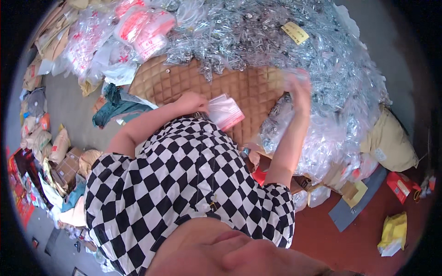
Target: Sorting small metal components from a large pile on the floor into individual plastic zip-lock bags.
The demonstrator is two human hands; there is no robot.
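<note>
At my waist, my left hand [191,102] is closed with its fingers curled in. The near end of a thin stack of clear plastic bags with pinkish-red print [224,112] is at those fingers, and the rest lies over a brown quilted mat [184,80]. My right hand [299,92] is raised over the mat's right side, beside a large heap of clear plastic packets [331,110]. Motion smears its fingers. Something clear with a pinkish edge shows at their tips, but whether they grip it is unclear. Small metal-looking parts show in many packets.
On the heap lies a yellow paper note [295,33]. Red-printed plastic bags [145,30] cover the far left. A dark green cloth [122,106] is left of the mat. Sacks and a cardboard box [69,164] line the left; a beige sack [391,140] and yellow bag [392,232] sit right.
</note>
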